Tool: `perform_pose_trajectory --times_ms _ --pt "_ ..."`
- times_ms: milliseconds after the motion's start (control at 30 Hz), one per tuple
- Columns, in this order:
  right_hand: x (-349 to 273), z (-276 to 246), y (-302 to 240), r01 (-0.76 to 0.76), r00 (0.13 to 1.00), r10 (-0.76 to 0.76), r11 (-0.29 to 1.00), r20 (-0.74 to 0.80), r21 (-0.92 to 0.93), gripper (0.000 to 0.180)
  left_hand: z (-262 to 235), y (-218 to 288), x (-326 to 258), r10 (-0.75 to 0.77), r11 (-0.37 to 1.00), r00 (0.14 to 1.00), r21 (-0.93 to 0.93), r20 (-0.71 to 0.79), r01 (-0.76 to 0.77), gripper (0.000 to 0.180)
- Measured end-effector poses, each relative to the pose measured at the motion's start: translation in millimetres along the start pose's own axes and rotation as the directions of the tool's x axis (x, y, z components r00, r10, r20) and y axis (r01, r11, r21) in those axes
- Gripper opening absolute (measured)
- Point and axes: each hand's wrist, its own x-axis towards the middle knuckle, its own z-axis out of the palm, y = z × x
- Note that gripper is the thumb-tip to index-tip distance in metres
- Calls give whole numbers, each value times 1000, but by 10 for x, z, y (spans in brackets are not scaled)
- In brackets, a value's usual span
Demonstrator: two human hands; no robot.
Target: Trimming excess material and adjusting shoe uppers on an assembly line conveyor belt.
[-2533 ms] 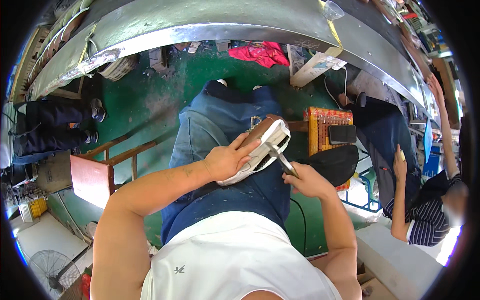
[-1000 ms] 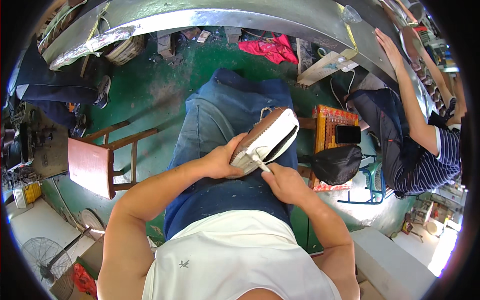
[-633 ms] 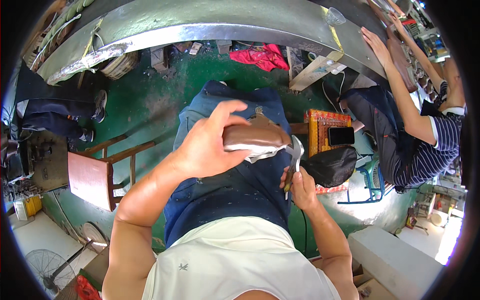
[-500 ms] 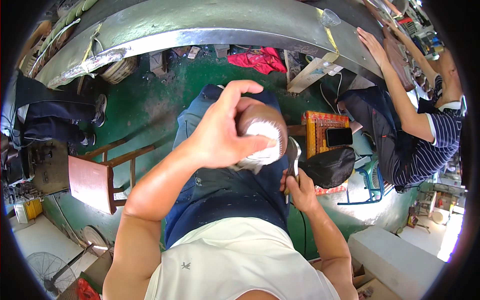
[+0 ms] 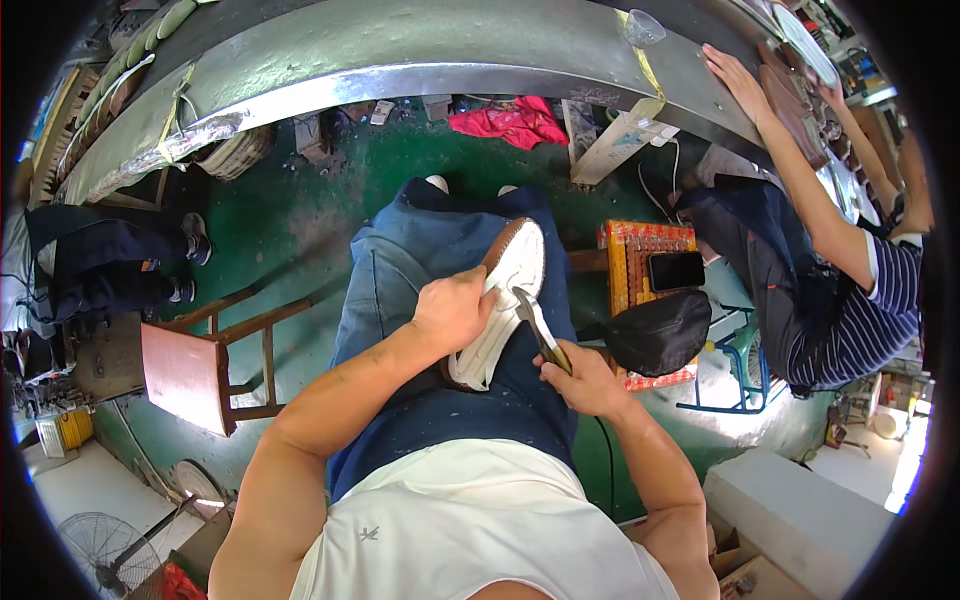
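Observation:
Across my thighs lies a shoe with its bottom up, white along its length, and with a brown upper edge showing at the toe. My left hand is closed around its middle from the left side. In my right hand is a pair of lasting pliers with a curved metal head. The head touches or hovers just over the right edge of the shoe's middle; I cannot tell which. The fingers under the handle are partly hidden.
A wooden stool stands left. On the right, a phone and a black bag rest on a low orange stand. A metal-edged workbench crosses ahead. A co-worker in a striped shirt sits right, one hand on the bench.
The shoe has come down from a raised, end-on hold to lie lengthwise on my thighs. My left hand has lowered with it, and the pliers have swung left to its edge.

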Motion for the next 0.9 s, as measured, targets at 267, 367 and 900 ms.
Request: perform_pose_trajectory --times_ms 267,367,900 --pt "426 -42 -131 13 999 -5 990 54 -138 27 90 -118 26 70 997 986 27 -153 -67 24" --pt "396 52 -6 173 983 -180 964 -20 -203 23 88 -206 76 71 994 977 -66 -202 -86 26" --pt "930 -619 -986 2 881 274 813 386 -582 27 614 -515 325 -277 725 960 -664 -36 184 47"
